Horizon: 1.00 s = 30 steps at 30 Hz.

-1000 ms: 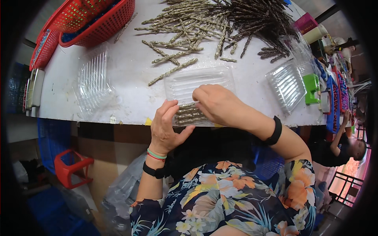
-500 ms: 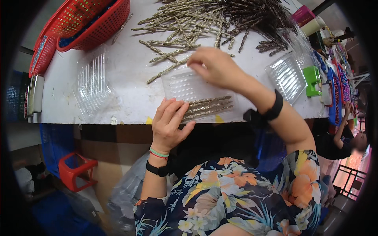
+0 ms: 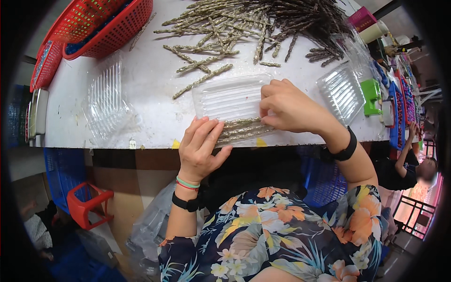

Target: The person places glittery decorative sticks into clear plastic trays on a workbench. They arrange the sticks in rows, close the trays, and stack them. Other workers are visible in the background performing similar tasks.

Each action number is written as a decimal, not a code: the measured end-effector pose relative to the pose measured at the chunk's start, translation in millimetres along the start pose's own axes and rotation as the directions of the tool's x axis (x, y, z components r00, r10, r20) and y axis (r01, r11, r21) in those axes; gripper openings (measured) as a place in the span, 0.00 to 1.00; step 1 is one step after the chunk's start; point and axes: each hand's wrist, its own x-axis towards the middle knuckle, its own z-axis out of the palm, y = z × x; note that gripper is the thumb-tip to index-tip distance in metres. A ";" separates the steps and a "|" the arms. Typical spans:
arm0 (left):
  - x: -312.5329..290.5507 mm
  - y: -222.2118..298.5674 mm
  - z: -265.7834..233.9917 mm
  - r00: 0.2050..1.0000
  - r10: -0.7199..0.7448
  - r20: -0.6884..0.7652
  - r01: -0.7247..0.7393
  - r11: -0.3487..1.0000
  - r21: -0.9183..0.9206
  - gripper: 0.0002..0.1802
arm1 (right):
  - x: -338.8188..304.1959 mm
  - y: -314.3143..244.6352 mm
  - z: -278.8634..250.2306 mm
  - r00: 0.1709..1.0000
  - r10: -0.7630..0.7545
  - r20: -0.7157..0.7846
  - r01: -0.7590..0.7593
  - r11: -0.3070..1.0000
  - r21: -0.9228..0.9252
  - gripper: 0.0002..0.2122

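Bare white table [image 3: 150,94] lay open between the clear tray [image 3: 230,98] and the stack of empty trays [image 3: 105,101] to its left. Beyond the tray, loose stalks [image 3: 202,80] and the big heap [image 3: 263,23] blocked the far side. Red baskets [image 3: 98,23] closed the far left corner; more trays [image 3: 340,91] and a green box [image 3: 372,96] crowded the right.
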 end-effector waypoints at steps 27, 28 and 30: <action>-2.8 -1.1 -2.1 1.000 0.014 0.006 -0.013 1.000 -0.023 0.27 | 50.7 11.4 -43.2 0.913 0.160 -0.374 0.031 0.890 0.456 0.09; -2.0 -0.9 -1.6 1.000 0.008 0.010 -0.008 1.000 -0.025 0.27 | 37.1 14.4 -46.7 0.890 0.177 -0.420 0.036 0.891 0.453 0.08; -0.6 -0.6 -1.0 1.000 0.007 0.014 -0.007 1.000 -0.026 0.28 | 11.2 10.6 -57.5 0.887 0.212 -0.411 0.069 0.818 0.571 0.08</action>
